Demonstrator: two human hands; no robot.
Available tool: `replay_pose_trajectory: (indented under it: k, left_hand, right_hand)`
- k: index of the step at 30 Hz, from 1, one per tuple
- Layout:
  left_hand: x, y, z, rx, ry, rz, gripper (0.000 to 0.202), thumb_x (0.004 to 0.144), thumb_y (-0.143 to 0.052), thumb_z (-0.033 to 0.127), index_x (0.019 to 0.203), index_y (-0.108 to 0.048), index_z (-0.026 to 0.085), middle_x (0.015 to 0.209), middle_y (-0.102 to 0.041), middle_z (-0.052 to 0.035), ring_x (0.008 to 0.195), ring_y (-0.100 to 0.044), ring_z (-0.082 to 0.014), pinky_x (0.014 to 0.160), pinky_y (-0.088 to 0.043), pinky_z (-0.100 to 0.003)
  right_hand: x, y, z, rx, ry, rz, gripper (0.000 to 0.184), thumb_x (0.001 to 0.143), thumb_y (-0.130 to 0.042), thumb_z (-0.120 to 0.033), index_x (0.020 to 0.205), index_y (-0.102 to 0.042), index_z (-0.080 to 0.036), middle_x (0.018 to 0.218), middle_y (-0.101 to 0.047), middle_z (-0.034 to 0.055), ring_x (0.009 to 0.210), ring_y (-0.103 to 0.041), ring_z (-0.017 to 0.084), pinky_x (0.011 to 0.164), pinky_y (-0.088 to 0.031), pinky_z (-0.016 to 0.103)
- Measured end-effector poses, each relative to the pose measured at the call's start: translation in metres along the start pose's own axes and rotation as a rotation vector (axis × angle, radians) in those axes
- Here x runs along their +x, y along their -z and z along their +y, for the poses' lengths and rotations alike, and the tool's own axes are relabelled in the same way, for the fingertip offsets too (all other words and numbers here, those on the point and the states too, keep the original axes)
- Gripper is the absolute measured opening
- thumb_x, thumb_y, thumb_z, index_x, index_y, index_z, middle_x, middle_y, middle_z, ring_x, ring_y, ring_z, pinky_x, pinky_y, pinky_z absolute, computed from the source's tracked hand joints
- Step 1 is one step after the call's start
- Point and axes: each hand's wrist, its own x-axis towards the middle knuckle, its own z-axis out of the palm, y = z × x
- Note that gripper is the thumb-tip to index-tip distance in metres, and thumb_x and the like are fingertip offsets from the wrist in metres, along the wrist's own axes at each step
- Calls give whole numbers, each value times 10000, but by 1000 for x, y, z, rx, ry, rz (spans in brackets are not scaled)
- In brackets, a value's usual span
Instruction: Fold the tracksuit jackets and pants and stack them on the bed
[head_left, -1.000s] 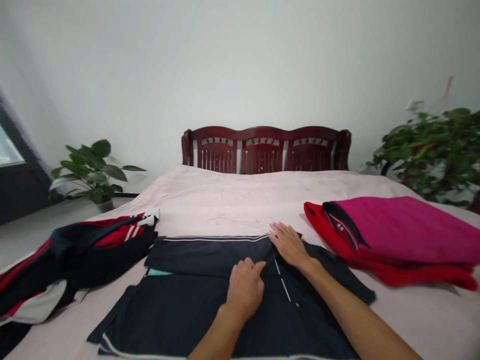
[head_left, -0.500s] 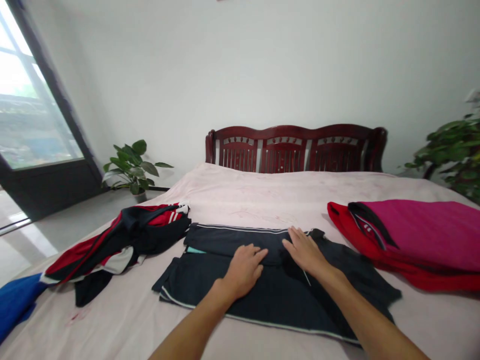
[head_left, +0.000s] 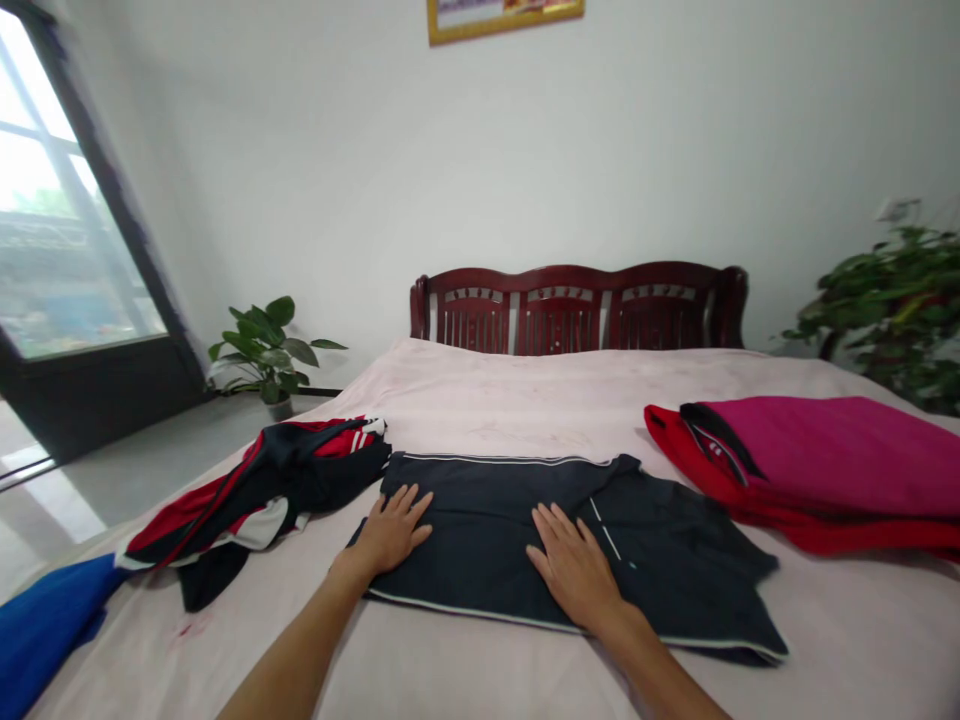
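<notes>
A dark navy garment [head_left: 487,520] with white piping lies flat and folded on the bed, its white-trimmed edge nearest me. My left hand [head_left: 391,530] rests palm down on its left side, fingers spread and holding nothing. My right hand [head_left: 571,570] presses flat on the garment's middle, near a short white stripe [head_left: 606,528], and its fingers are apart too. Neither hand grips the cloth. A sleeve-like flap [head_left: 720,590] extends to the right of my right hand.
The bed's pale pink cover [head_left: 487,400] runs back to a dark red wooden headboard [head_left: 577,310]. A crumpled red and navy jacket [head_left: 277,480] lies to the left, with blue cloth [head_left: 45,620] nearer the corner. A folded magenta and red stack [head_left: 810,460] sits to the right.
My hands have spread apart and moved toward me, the left to the garment's left side. The garment now lies flatter and wider. The view has shifted slightly.
</notes>
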Motion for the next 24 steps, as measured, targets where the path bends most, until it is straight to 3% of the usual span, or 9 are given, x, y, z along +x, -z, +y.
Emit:
replay_pose_trajectory:
  k: [5,13,19,24]
  left_hand:
    - [-2,-9,-25,-93,-45,30,608,946,-427,489,1498,-391,236,1583,-332,-120,1469,-277,-285,1140,-335,-439]
    - [8,-45,-47,-98,14,159,602,924,-418,489,1464,-455,225,1544,-411,-115,1424,-364,-326,1145,-333,-479]
    - [11,-50,-54,-100,-7,199,621,905,-400,512,1449,-478,222,1527,-445,-91,1413,-390,-310,1147,-337,-467]
    - [11,-52,-55,-112,1,222,622,898,-404,516,1438,-489,219,1528,-445,-86,1410,-398,-297,1142,-349,-469]
  right_hand:
    - [-2,0,-2,32,-25,12,575,972,-362,-449,1485,-414,-194,1555,-377,63,1460,-278,252,1169,-240,487]
    - [-6,7,-5,107,-36,4,582,976,-355,-469,1492,-393,-202,1565,-367,67,1468,-253,235,1183,-205,465]
    - [-11,8,1,90,-30,14,588,983,-331,-499,1505,-368,-232,1577,-342,67,1478,-225,247,1186,-177,500]
    - [-25,17,25,64,-83,-28,621,973,-350,-523,1507,-368,-207,1586,-315,82,1462,-269,265,1188,-171,506]
